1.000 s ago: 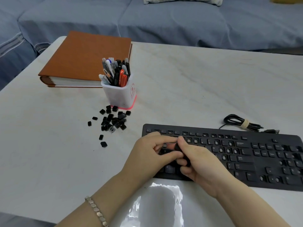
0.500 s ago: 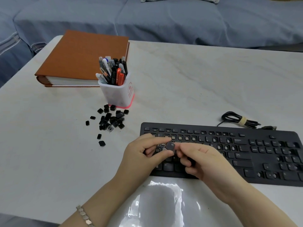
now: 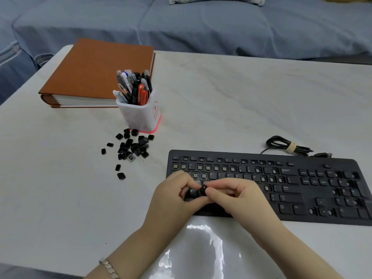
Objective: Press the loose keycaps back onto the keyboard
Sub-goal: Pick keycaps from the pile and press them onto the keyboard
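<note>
A person's left hand (image 3: pixel 175 196) and right hand (image 3: pixel 239 198) together pinch one small black keycap (image 3: pixel 203 190), pale-lettered, above the left keys of one black keyboard (image 3: pixel 314 191) with many bare sockets. One scattered pile of loose keycaps (image 3: pixel 132 148), too small to count, lies to its left.

We see a home living room. A blue-covered sofa (image 3: pixel 221 27) with a pale cushion (image 3: pixel 217 0) runs along the far edge of a white, marble-patterned table (image 3: pixel 241 97). On the table we note household desk items: a thick brown binder (image 3: pixel 96 69), a cup of pens (image 3: pixel 141 115) and a black keyboard (image 3: pixel 302 188).
</note>
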Action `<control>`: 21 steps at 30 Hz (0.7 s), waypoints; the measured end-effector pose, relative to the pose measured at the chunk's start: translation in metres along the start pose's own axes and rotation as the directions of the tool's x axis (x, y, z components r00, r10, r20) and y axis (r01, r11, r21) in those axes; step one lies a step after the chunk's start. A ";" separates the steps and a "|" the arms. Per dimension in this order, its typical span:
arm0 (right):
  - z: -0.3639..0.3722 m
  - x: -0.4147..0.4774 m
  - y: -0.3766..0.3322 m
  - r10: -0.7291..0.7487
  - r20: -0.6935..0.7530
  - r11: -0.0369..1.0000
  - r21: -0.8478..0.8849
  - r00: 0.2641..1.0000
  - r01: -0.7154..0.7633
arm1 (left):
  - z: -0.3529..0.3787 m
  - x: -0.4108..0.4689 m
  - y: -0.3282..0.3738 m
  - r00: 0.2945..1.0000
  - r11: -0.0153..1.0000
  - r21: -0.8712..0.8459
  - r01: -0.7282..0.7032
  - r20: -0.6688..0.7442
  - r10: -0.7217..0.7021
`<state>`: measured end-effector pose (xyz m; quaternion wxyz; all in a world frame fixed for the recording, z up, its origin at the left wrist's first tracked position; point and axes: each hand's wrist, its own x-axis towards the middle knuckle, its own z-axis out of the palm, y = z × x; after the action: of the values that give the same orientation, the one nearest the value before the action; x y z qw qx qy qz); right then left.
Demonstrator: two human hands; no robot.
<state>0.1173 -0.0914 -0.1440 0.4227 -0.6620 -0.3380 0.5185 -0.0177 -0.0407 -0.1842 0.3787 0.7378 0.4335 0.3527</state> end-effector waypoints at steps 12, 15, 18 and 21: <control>0.006 0.022 0.022 -0.024 -0.075 0.971 -0.241 0.997 0.005 | -0.007 -0.006 -0.011 0.976 0.981 0.054 0.188 0.097 -0.193; -0.003 0.035 0.025 -0.196 -0.160 0.892 -0.439 0.967 0.109 | -0.013 0.001 -0.013 0.872 0.861 -0.141 0.489 0.040 -0.488; -0.011 0.048 0.022 -0.331 -0.102 0.781 -0.587 0.938 0.212 | -0.022 0.006 -0.013 0.723 0.655 -0.361 0.664 0.085 -0.685; -0.010 0.060 0.021 -0.379 -0.008 0.677 -0.685 0.925 0.271 | -0.030 0.006 -0.016 0.691 0.604 -0.426 0.673 0.070 -0.720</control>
<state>0.1412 -0.0492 -0.1865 0.2647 -0.7351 -0.5816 0.2267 -0.0471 -0.0226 -0.1827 0.6109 0.3902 0.6197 0.3009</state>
